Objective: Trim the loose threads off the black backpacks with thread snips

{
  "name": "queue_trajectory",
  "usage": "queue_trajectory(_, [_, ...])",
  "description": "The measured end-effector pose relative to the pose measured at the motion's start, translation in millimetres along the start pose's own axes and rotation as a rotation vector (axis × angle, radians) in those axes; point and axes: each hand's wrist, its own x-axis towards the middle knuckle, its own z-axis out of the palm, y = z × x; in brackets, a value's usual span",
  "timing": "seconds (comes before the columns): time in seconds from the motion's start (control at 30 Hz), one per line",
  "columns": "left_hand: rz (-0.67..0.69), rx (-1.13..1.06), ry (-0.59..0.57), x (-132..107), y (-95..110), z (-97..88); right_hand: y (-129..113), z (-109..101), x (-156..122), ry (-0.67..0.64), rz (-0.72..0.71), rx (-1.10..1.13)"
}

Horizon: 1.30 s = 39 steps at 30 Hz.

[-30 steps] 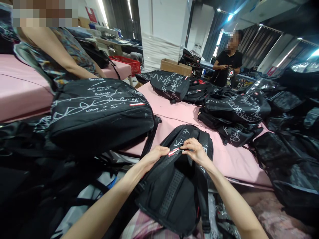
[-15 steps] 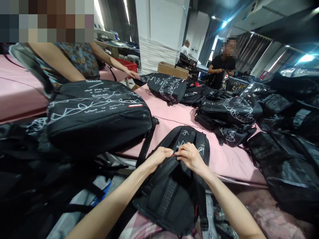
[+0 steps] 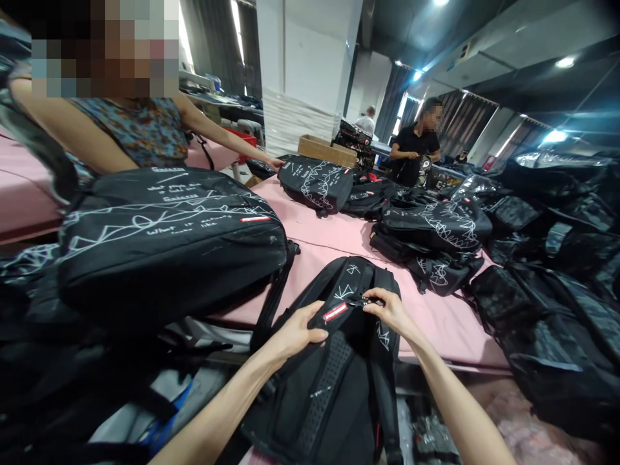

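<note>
A black backpack [image 3: 310,400] leans against the pink table's edge in front of me, its padded back and shoulder straps facing up. My left hand [image 3: 303,332] grips the edge of the left shoulder strap [image 3: 346,279], thumb on top, beside a red-and-white label [image 3: 336,312]. To the right, my right hand [image 3: 390,313] pinches a short black chest strap [image 3: 357,301] that stretches across from the left shoulder strap. Its end between the fingertips is partly hidden. White line drawings mark both shoulder straps.
A large black backpack [image 3: 169,258] with white drawings lies on the left. More backpacks [image 3: 314,184] sit across the pink table [image 3: 314,258], with a dark pile [image 3: 547,323] at right. One co-worker's hand [image 3: 275,163] touches a far bag; another person [image 3: 416,145] stands behind.
My hands, close together before, are now apart. The right has moved right with the chest strap, and the left has shifted down and left along the shoulder strap, where the label now shows.
</note>
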Motion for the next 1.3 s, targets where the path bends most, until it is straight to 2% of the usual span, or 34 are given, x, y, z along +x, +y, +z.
queue_trajectory(0.4, [0.016,0.035,-0.061,3,6,-11.2,-9,4,18,-0.042,-0.104,-0.053])
queue_trajectory(0.53, [0.017,0.045,-0.071,3,6,-13.7,-8,0,18,-0.052,-0.087,-0.052])
queue_trajectory(0.7, [0.022,0.05,-0.072,3,6,-13.6,-6,-4,16,-0.052,-0.075,-0.075])
queue_trajectory(0.97, [0.027,0.089,-0.082,2,6,-12.8,-13,1,18,-0.086,-0.172,-0.076])
queue_trajectory(1.3, [0.023,0.09,-0.075,0,9,-14.4,-14,-7,15,-0.079,-0.114,-0.113])
